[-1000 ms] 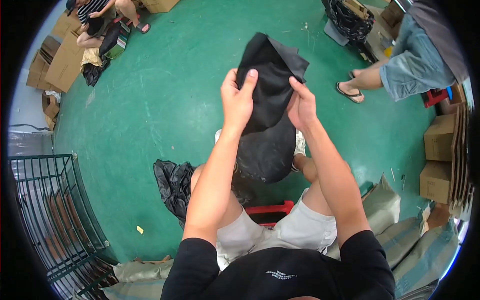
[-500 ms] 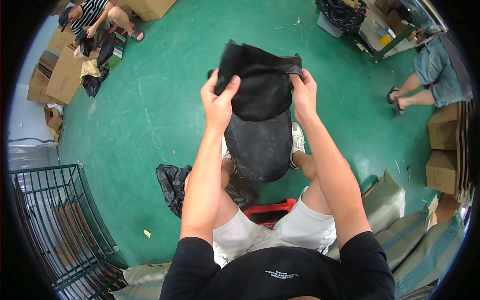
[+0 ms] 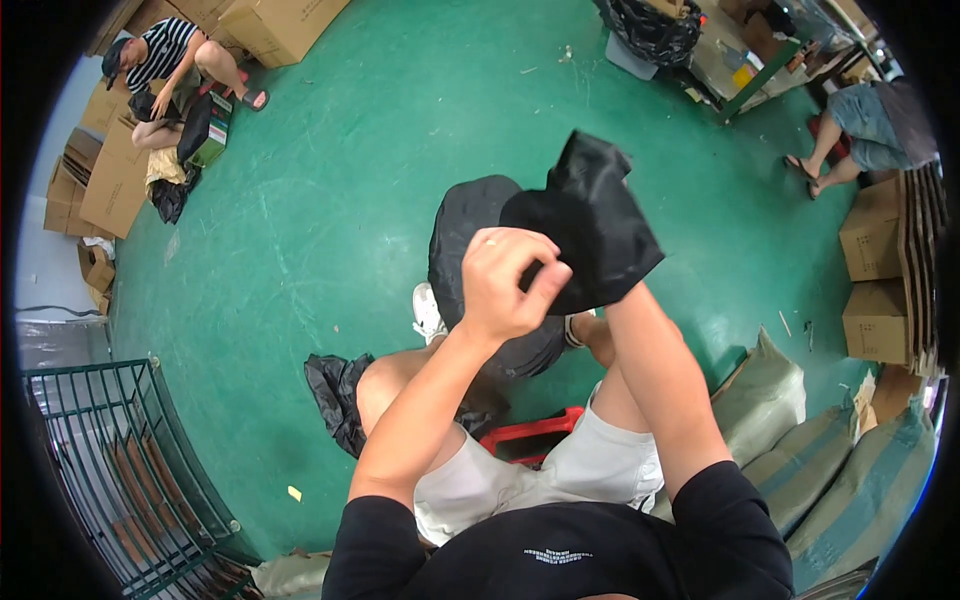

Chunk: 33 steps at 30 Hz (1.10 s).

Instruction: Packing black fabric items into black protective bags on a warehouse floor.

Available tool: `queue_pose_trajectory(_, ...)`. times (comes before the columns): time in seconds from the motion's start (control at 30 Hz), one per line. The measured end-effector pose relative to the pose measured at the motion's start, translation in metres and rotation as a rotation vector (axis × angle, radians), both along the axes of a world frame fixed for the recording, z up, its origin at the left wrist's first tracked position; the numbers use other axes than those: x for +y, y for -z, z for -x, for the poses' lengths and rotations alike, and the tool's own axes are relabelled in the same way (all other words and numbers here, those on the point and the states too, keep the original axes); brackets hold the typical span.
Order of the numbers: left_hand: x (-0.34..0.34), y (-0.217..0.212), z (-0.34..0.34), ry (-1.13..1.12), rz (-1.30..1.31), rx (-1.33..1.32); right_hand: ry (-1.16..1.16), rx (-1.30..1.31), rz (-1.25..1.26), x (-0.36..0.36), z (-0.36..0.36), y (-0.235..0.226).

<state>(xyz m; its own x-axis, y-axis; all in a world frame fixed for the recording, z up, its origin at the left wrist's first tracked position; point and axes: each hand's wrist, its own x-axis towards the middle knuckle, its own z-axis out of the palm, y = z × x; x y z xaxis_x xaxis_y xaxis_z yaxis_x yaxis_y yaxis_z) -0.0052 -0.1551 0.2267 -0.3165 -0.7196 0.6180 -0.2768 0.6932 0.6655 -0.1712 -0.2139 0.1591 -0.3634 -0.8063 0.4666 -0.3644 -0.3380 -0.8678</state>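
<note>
A limp black fabric piece [image 3: 610, 220], shaped like a bag or cover, is held up in front of me. My right forearm [image 3: 655, 365] reaches up to it, and the cloth hides my right hand, so its fingers do not show. At the cloth's near left edge my left hand [image 3: 508, 285] is closed, thumb and curled fingers pinching there. Below, between my feet, lies a rounded black stack [image 3: 462, 225] of what looks like similar fabric, partly covered by my left hand and the raised piece.
A crumpled black plastic bag [image 3: 335, 395] lies beside my left leg. Under me is a red stool [image 3: 530, 432]. A green metal rack [image 3: 110, 430] stands at left, wrapped sacks [image 3: 775, 400] and cartons [image 3: 875, 320] at right. Two other people [image 3: 175, 50] sit farther off.
The fabric piece has turned and swung to the right, now covering my right hand. My left hand has moved right and nearer me. The view has shifted slightly.
</note>
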Motion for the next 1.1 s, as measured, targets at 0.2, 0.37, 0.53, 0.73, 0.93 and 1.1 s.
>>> queue_pose_trajectory(0.2,-0.018,0.009,-0.008,-0.043,-0.420,0.168,0.283,0.326,0.166,-0.006,-0.022,-0.031)
queue_pose_trajectory(0.37,-0.034,0.012,0.007,-0.059,-0.403,0.166,0.276,0.398,0.249,-0.009,-0.022,-0.045)
queue_pose_trajectory(0.53,-0.035,0.005,0.000,-0.133,-0.343,0.068,0.248,0.332,0.229,-0.002,-0.030,-0.045)
queue_pose_trajectory(0.73,-0.042,-0.004,-0.015,-0.249,-0.174,0.133,0.045,0.214,0.062,0.011,-0.035,-0.039)
queue_pose_trajectory(0.93,-0.062,0.014,-0.055,-0.022,-0.543,0.302,-0.337,-0.092,-0.213,0.007,-0.023,-0.053)
queue_pose_trajectory(1.1,-0.072,0.002,-0.075,0.222,-0.766,0.312,-0.733,-0.123,-0.291,-0.001,-0.011,-0.041)
